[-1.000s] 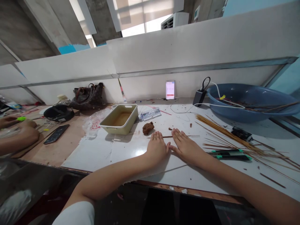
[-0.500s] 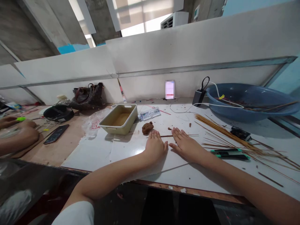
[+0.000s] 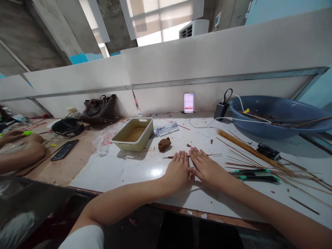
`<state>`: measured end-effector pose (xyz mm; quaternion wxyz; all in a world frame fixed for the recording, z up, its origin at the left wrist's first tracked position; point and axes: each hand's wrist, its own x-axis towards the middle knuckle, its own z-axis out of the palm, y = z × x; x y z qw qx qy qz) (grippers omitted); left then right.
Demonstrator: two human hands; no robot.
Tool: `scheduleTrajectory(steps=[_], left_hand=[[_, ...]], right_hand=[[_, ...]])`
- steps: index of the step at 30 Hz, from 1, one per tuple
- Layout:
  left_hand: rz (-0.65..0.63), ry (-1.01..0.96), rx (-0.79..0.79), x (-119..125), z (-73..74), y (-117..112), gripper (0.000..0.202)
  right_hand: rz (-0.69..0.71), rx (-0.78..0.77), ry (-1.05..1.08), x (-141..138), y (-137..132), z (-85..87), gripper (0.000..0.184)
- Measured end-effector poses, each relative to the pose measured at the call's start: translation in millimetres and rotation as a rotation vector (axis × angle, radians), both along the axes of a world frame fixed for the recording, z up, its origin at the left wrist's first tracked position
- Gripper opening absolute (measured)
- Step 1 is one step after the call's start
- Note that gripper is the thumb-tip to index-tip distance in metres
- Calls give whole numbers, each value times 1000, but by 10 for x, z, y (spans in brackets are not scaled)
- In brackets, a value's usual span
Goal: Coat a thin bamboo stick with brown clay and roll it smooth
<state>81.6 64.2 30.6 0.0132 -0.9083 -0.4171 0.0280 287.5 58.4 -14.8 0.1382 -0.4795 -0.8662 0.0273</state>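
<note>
The left hand (image 3: 178, 171) and right hand (image 3: 207, 169) lie open and empty, palms down side by side on the desk (image 3: 75, 162), fingers over a thin stick (image 3: 210, 155), with a brown clay lump (image 3: 164, 144) just beyond them.

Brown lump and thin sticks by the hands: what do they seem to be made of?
The brown lump looks like clay or modelling paste: matte, uneven, with small crumbs nearby. The thin sticks look like bare bamboo or wood, pale tan and unpainted, though the view can't settle which.
</note>
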Motion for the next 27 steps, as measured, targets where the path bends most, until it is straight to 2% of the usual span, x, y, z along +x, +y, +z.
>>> scheduleTrajectory(steps=[5, 10, 14, 18, 24, 27], left_hand=[[3, -13, -63, 33, -86, 71, 79], [32, -10, -69, 86, -110, 244, 75], [24, -29, -53, 53, -114, 141, 71], [4, -45, -33, 4, -131, -15, 75], [64, -27, -20, 63, -62, 189, 75], [84, -10, -28, 61, -55, 176, 74]], right_hand=[[1, -90, 12, -78, 49, 20, 90], [-10, -161, 33, -91, 164, 141, 93], [-14, -186, 17, -91, 30, 199, 93], [-1, -158, 18, -65, -81, 117, 90], [0, -52, 40, -18, 159, -6, 81], [-7, -46, 15, -23, 138, 2, 85]])
